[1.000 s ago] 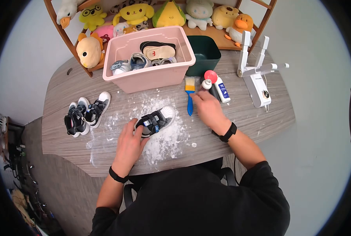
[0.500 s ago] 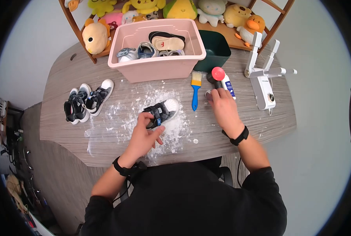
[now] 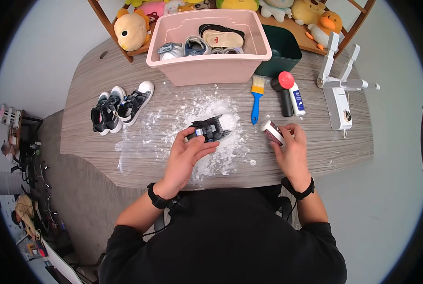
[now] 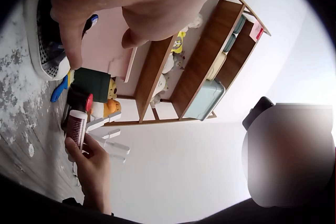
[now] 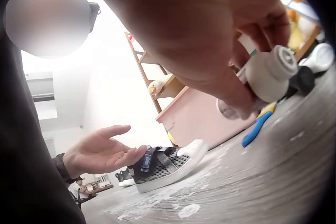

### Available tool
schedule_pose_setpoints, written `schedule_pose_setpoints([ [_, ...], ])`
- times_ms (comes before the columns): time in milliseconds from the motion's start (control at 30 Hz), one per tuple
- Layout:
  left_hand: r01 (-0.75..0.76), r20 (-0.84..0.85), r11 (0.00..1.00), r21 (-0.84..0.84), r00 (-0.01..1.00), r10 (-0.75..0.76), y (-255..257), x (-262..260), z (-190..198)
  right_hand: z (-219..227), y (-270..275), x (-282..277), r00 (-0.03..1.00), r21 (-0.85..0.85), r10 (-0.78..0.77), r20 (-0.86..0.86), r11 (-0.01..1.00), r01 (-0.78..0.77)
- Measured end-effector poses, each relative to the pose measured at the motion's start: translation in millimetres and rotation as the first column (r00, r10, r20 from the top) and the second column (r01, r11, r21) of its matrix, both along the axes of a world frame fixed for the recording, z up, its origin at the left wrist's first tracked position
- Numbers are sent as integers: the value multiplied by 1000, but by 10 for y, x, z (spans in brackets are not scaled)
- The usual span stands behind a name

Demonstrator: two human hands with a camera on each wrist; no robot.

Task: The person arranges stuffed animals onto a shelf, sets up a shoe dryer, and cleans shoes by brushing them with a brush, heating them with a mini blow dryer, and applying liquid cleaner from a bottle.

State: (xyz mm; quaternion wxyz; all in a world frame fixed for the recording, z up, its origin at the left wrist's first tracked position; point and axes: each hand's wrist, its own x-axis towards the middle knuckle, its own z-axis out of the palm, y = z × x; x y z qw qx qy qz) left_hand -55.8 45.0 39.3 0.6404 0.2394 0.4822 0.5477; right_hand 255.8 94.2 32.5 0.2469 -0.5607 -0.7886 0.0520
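Observation:
A black-and-grey sneaker (image 3: 216, 127) with straps and a white toe cap sits on the powder-strewn middle of the table. My left hand (image 3: 183, 154) holds its heel end, one finger over the far side and other fingers along the near side. In the right wrist view, part of this left hand (image 5: 105, 150) spreads away from the shoe. My right hand (image 3: 294, 149) grips a white bottle (image 3: 272, 132) with a dark red label, raised and tilted to the right of the sneaker. Its white nozzle (image 5: 285, 60) faces the camera in the right wrist view.
A blue brush (image 3: 256, 102), a black tool with a red round top (image 3: 285, 80) and a white tube (image 3: 296, 99) lie behind the bottle. Further back stand a pink bin (image 3: 206, 71) of shoes and a green bin (image 3: 287, 59). More sneakers (image 3: 109, 111) stand left.
My right hand has taken the bottle from beside the black tool and brought it nearer, tilting it. My left hand has stayed at the sneaker's heel, with its fingers shifted. The head view has shifted.

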Motion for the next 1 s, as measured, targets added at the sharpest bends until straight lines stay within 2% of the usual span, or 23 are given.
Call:
schedule_pose_setpoints([
  [33,76,-17,997,16,997,-75,36,-6,3,8,-4,-34,1000,0,2,-1,1000,-2],
  [100,194,-8,981,2,981,-194,112,-17,49,25,0,-119,975,-76,-1,-224,997,-16],
  [133,191,-9,982,3,982,-191,154,-25,81,32,12,-163,974,-75,2,-226,997,-19],
  [200,238,110,962,-133,968,-224,253,-48,133,51,57,-268,917,-13,114,-381,992,-129],
  [300,223,91,956,-191,974,-209,336,-78,132,163,61,-458,871,-54,110,-479,987,-155],
  [333,223,89,956,-190,974,-209,325,-78,76,178,64,-483,839,-49,123,-530,983,-175],
  [400,181,182,982,-54,969,-168,264,-58,-47,142,54,-490,828,-70,142,-543,974,-214],
  [467,170,185,984,-56,970,-157,214,-29,-62,108,5,-510,629,-177,47,-776,941,-289],
  [533,165,95,969,184,978,-185,181,2,-136,130,-31,-509,588,-144,63,-806,943,-299],
  [567,165,97,970,181,978,-185,190,17,-174,141,-46,-510,547,-108,84,-833,945,-310],
  [633,246,63,966,75,966,-251,233,27,-284,147,-52,-525,559,-121,82,-825,941,-315],
  [667,277,84,961,1,958,-276,202,22,-468,147,-49,-531,570,-129,81,-817,939,-318],
  [700,327,90,943,-57,943,-321,162,77,-366,137,-36,-536,571,-129,81,-817,939,-318],
  [733,376,99,919,-115,925,-366,136,142,-267,113,-16,-539,627,-101,125,-769,945,-312],
  [767,378,102,918,-117,925,-367,123,163,-314,84,-7,-538,680,-75,164,-715,949,-308],
  [833,542,169,830,-129,837,-521,76,199,-478,31,-40,-549,665,-107,133,-735,945,-308],
  [867,541,173,831,-131,838,-518,59,225,-545,18,-51,-567,644,-128,111,-757,942,-312],
  [933,614,24,786,-70,789,-614,71,283,-564,55,-95,-612,610,-181,51,-791,932,-313],
  [967,602,10,793,-93,797,-603,74,288,-551,73,-109,-620,573,-233,-12,-819,921,-314],
  [1000,602,12,793,-91,797,-604,84,284,-576,81,-105,-620,575,-233,-12,-818,921,-313],
])
